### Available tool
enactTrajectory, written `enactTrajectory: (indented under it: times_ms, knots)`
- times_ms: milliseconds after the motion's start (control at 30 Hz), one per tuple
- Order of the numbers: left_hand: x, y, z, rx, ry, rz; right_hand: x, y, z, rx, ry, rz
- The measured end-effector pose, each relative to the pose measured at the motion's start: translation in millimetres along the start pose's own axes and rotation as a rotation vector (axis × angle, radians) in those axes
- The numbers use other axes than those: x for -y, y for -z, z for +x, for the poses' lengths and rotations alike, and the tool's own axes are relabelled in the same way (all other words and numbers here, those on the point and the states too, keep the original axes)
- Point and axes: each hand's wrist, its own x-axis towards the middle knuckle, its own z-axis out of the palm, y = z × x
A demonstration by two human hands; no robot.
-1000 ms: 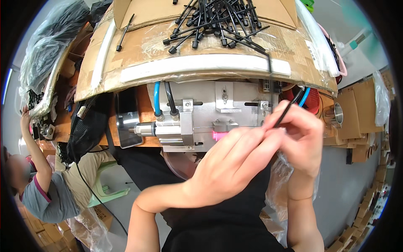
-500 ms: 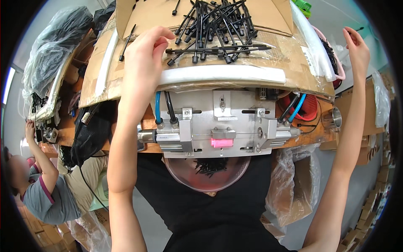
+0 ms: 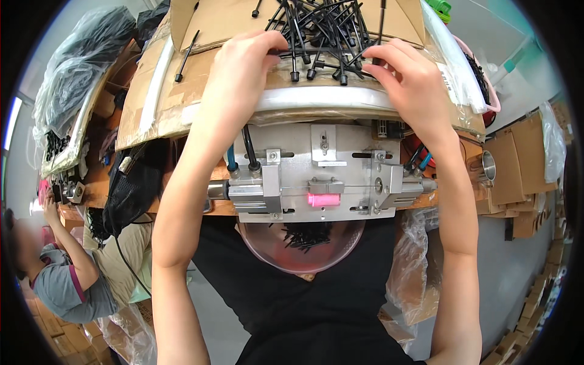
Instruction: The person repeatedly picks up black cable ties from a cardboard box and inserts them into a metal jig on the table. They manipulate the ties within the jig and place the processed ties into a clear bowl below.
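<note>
While fingers of the left hand [image 3: 240, 73] and right hand [image 3: 413, 82] are spread, unclenched, over the far black pins [image 3: 322, 30], nothing is gripped, prob. for sorting

Bench fixture, bowl and a co-worker at the side

A grey metal fixture [image 3: 319, 176] with a pink block [image 3: 324, 199] sat at the bench edge, blue and black hoses [image 3: 242, 149] running into its left end. Below it hung a clear bowl [image 3: 302, 246] of black pieces. A seated person [image 3: 64, 277] worked at far left; cardboard boxes [image 3: 517, 176] stood at right.
</note>
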Motion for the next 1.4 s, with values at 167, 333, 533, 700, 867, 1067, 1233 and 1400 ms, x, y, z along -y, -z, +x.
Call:
enactTrajectory:
  times_ms: [167,333,533,700,867,1067,1233,1400]
  knots:
    - [-32,24,-26,-0.137,0.071,0.017,-4,17,-4,-0.087,-0.125,0.017]
    - [-81,26,-84,-0.117,0.124,-0.094,14,42,-28,-0.149,-0.402,0.253]
    - [-153,-13,-174,0.137,0.132,-0.136,42,62,-50,-0.245,-0.498,0.491]
    - [-153,-28,-178,0.294,0.141,-0.041,50,65,-60,-0.308,-0.493,0.458]
    - [-157,-29,-177,0.309,0.155,-0.079,63,72,-70,-0.379,-0.547,0.475]
    - [-159,-28,-175,0.305,0.223,-0.131,80,61,-97,-0.286,-0.384,0.350]
    - [-154,-10,-162,0.334,0.283,-0.145,124,25,-146,0.028,-0.373,0.319]
    - [-83,2,-56,-0.065,0.192,0.091,145,-12,-176,0.133,-0.355,0.361]
